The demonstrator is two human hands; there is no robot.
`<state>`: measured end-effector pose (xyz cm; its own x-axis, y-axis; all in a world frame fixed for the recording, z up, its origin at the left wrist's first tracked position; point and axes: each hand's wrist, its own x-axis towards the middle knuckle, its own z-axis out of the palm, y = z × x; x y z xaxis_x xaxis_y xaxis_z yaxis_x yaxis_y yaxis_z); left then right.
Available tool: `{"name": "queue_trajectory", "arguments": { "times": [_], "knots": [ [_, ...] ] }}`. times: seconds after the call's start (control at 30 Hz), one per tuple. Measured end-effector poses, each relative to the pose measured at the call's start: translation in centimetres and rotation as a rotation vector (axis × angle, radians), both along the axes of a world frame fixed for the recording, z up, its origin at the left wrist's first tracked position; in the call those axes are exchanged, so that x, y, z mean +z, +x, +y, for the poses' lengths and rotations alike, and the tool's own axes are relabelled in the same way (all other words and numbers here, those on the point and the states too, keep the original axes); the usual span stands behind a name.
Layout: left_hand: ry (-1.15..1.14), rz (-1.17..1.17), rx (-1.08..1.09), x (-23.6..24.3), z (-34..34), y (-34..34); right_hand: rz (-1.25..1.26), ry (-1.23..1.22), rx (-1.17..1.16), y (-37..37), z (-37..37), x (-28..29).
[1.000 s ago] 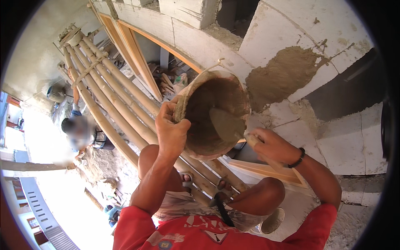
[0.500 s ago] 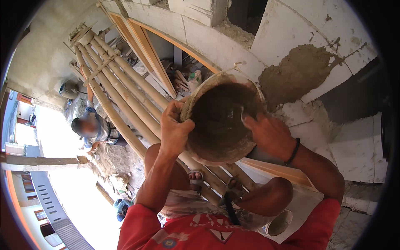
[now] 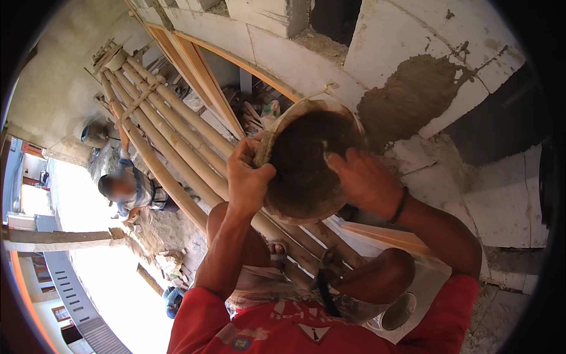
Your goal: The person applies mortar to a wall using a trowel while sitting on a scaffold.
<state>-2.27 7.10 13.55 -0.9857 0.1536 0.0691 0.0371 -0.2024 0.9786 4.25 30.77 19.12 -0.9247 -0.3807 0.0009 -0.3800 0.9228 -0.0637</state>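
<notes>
A mortar-smeared bucket (image 3: 318,213) is tilted with its mouth toward me, dark wet mortar (image 3: 298,159) inside. My left hand (image 3: 249,174) is closed on the bucket's left rim, thumb over the edge. My right hand (image 3: 367,183), a dark band at its wrist, reaches over the lower right rim. Its fingers are closed round a tool with a thin shiny metal neck (image 3: 326,146); the tool's far end is hidden in the shaded bucket. Right of the bucket, a grey mortar patch (image 3: 407,100) covers part of the pale block wall (image 3: 383,35).
Bamboo poles (image 3: 177,147) form the platform under my feet, high above the ground. A small white bucket (image 3: 398,312) stands by my right knee. Below left, a person (image 3: 138,189) reaches up to the poles; another person (image 3: 173,300) is lower. A wooden frame (image 3: 200,82) lies beyond the poles.
My right hand has moved left inside the bucket with the tool, its neck now nearer the bucket's middle. My left hand keeps its hold on the rim. The whole view has shifted slightly.
</notes>
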Motion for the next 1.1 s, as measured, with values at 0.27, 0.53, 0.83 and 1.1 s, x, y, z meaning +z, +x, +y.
{"name": "queue_trajectory", "arguments": {
  "times": [0.27, 0.53, 0.83, 1.1],
  "knots": [
    [0.009, 0.022, 0.048, 0.3, -0.1, 0.3, -0.066, 0.173, 0.208, 1.9, 1.1, -2.0],
    [0.003, 0.002, 0.096, 0.6, 0.3, -0.1, 0.044, 0.080, 0.060, 0.4, 0.9, -3.3],
    [-0.013, 0.000, 0.047, 0.3, 0.4, -0.1, 0.041, -0.004, 0.033, -1.2, -0.2, -3.0],
    [-0.060, 0.029, 0.035, 0.8, 0.4, 0.1, 0.109, 0.034, 0.081, -0.7, -0.9, -2.8]
  ]
}}
